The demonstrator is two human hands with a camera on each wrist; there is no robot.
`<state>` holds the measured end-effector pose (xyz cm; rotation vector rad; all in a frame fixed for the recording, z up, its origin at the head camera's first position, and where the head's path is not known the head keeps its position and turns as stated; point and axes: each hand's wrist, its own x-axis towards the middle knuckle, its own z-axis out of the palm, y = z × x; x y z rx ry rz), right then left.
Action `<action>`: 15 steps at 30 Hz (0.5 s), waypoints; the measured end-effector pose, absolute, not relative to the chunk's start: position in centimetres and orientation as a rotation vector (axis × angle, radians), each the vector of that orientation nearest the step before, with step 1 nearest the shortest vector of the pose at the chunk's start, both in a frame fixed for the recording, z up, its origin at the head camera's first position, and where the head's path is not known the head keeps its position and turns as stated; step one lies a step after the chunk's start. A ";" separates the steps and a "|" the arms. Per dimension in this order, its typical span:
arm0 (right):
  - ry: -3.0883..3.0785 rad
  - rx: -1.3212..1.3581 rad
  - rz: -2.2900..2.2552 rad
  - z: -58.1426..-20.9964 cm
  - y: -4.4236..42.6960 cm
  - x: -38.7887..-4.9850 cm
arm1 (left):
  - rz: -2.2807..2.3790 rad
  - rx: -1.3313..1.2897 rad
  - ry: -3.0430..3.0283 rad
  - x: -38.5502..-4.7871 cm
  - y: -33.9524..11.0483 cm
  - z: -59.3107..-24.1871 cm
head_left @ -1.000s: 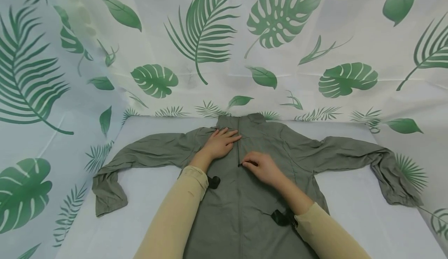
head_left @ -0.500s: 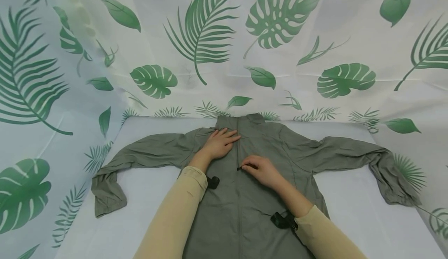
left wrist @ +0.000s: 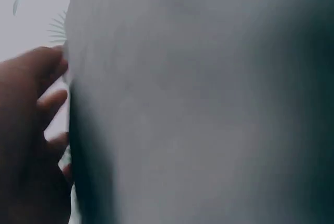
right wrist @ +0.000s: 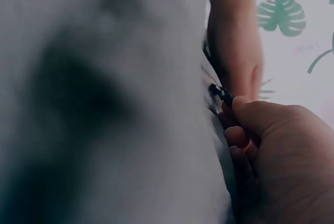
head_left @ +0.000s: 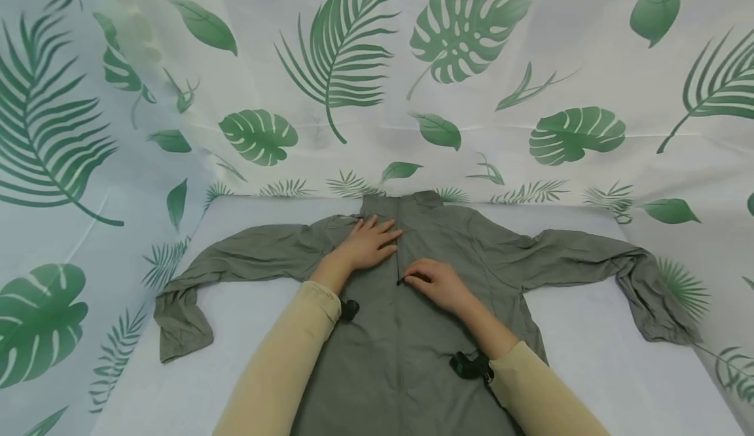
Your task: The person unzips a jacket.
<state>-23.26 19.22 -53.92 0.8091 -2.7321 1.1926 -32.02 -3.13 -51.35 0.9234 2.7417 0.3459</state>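
A grey-green jacket point(head_left: 365, 357) lies spread front up, its zipper line running down the middle from the collar. My left hand point(head_left: 366, 245) rests flat on the upper chest, fingers spread beside the zipper line. Lower and to the right, my right hand point(head_left: 437, 284) pinches the black zipper pull point(head_left: 400, 282) between thumb and fingers. The right wrist view shows that black pull point(right wrist: 222, 94) held at the fingertips of my right hand point(right wrist: 287, 151). In the left wrist view, blurred grey cloth point(left wrist: 172, 98) covers most of the picture beside my left hand point(left wrist: 31, 119).
Both jacket sleeves point(head_left: 253, 253) stretch out sideways, with their ends bent downward, over a white table surface point(head_left: 241, 338). Behind and at the left hangs a white sheet point(head_left: 365, 141) printed with green leaves. Black wrist cameras point(head_left: 468, 365) sit on both wrists.
The right hand has slid slightly down the zipper line with the pull. The left hand stays in place on the chest. The whole head view has shifted a little.
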 end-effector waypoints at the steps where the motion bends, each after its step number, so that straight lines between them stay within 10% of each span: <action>1: -2.727 0.813 1.201 -54.0 19.2 -23.4 | 0.362 0.938 2.738 -31.6 -3.3 -51.1; 15: -2.696 0.851 1.233 -54.3 19.3 -23.3 | 0.516 1.058 2.648 -25.7 -5.0 -51.9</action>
